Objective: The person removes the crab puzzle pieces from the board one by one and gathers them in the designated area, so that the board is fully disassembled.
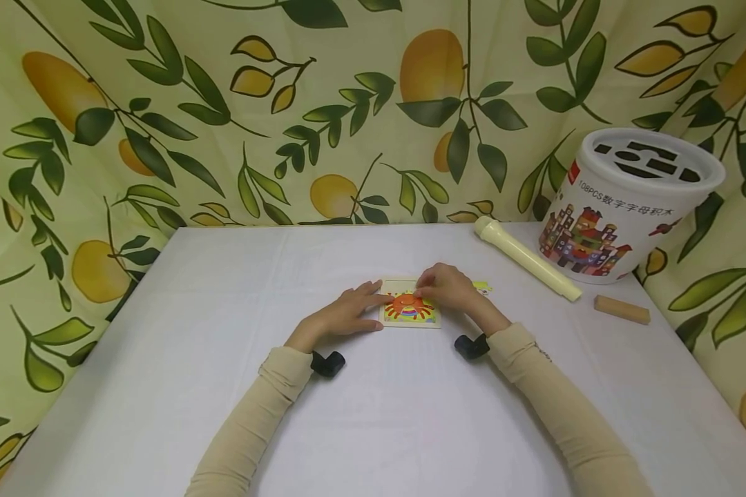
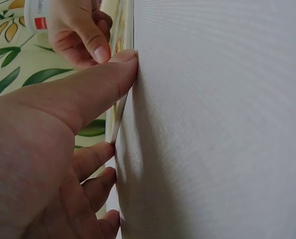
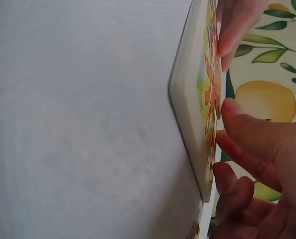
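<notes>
A small wooden jigsaw board [image 1: 410, 326] with an orange crab picture [image 1: 408, 301] lies flat on the white table, between both hands. My left hand [image 1: 347, 310] rests at its left side, fingers spread; the thumb [image 2: 125, 62] touches the near edge. Over the upper right part of the board, my right hand [image 1: 445, 286] has curled fingers. Its thumb and index fingertip pinch a thin puzzle piece [image 3: 218, 102], which stands slightly proud of the board in the right wrist view. Fingers partly hide that piece. Just beyond the right hand lies a yellow-green piece [image 1: 483, 286], partly covered.
A pale yellow stick with a rounded head [image 1: 525, 259] lies at the back right. Behind it stands a white block bucket [image 1: 622, 207] with a slotted lid. A wooden block [image 1: 622, 310] lies at right. A fruit-patterned curtain [image 1: 348, 138] hangs along the table's back edge.
</notes>
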A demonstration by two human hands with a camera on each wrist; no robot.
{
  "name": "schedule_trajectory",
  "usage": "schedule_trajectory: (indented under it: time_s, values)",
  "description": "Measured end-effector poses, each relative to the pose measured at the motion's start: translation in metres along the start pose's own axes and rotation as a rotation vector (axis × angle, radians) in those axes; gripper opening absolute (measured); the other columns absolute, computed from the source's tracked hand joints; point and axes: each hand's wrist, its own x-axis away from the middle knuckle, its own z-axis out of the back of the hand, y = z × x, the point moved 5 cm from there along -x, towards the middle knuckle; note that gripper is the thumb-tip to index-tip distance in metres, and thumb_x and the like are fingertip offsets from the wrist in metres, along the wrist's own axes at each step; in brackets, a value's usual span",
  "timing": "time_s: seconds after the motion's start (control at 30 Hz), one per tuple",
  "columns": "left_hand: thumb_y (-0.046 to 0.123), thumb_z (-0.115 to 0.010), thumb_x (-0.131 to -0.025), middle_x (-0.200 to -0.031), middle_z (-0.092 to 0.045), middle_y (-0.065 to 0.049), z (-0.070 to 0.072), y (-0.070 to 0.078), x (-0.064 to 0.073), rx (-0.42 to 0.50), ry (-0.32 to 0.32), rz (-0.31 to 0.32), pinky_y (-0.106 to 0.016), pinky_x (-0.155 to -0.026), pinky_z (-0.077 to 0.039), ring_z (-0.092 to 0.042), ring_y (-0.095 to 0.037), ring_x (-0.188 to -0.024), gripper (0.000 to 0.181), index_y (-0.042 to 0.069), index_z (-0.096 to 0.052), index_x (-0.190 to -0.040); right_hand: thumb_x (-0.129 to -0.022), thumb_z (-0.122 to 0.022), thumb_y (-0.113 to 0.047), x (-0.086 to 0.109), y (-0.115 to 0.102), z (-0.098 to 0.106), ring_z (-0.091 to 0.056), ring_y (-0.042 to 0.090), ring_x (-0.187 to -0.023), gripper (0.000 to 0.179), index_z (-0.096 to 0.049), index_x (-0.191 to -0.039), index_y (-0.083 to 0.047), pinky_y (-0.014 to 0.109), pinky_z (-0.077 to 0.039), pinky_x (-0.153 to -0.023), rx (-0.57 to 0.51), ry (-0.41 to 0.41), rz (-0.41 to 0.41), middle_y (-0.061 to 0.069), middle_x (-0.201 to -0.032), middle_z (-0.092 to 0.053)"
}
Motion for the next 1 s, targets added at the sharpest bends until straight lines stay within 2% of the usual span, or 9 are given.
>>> schedule_trajectory:
  time_s: [0.1, 0.37, 0.83, 1.0]
  values:
    - [0.034, -0.057, -0.089, -0.154, -0.015, -0.012, 0.0006, 0.0015, 0.0002, 0.0, 0.001, 0.0, -0.057, -0.111, -0.011, -0.008, -0.031, -0.143, 0.056, 0.018, -0.039, -0.14, -0.083, -0.068, -0.027, -0.0014, 0.0006, -0.0012, -0.05, 0.023, -0.092, 0.018, -0.068, -0.092, -0.012, 0.039, -0.042, -0.084, 0.019, -0.006, -0.024, 0.008, -0.099, -0.06]
    - [0.033, -0.057, -0.09, -0.154, -0.015, -0.013, -0.0009, 0.0027, 0.0026, 0.011, -0.012, 0.003, -0.056, -0.112, -0.011, -0.007, -0.032, -0.143, 0.057, 0.017, -0.038, -0.141, -0.083, -0.068, -0.026, 0.0018, 0.0022, -0.0023, -0.048, 0.024, -0.089, 0.015, -0.066, -0.088, -0.012, 0.037, -0.04, -0.079, 0.049, -0.01, -0.027, 0.009, -0.095, -0.055]
    - [0.034, -0.059, -0.089, -0.153, -0.018, -0.012, -0.0052, 0.0018, 0.0021, 0.008, 0.01, 0.006, -0.055, -0.112, -0.013, -0.01, -0.031, -0.143, 0.056, 0.018, -0.041, -0.139, -0.083, -0.068, -0.018, 0.0035, -0.0001, -0.0062, -0.044, 0.022, -0.079, 0.011, -0.064, -0.088, -0.009, 0.03, -0.037, -0.067, 0.126, 0.0, 0.087, 0.01, -0.087, -0.045]
    - [0.034, -0.059, -0.089, -0.154, -0.018, -0.012, -0.0039, 0.0024, 0.0022, -0.004, 0.011, 0.009, -0.055, -0.112, -0.013, -0.009, -0.031, -0.143, 0.056, 0.018, -0.041, -0.139, -0.084, -0.066, -0.02, 0.0043, -0.0014, -0.0059, -0.045, 0.022, -0.079, 0.013, -0.062, -0.091, -0.009, 0.03, -0.037, -0.065, 0.16, 0.004, 0.096, 0.011, -0.09, -0.044]
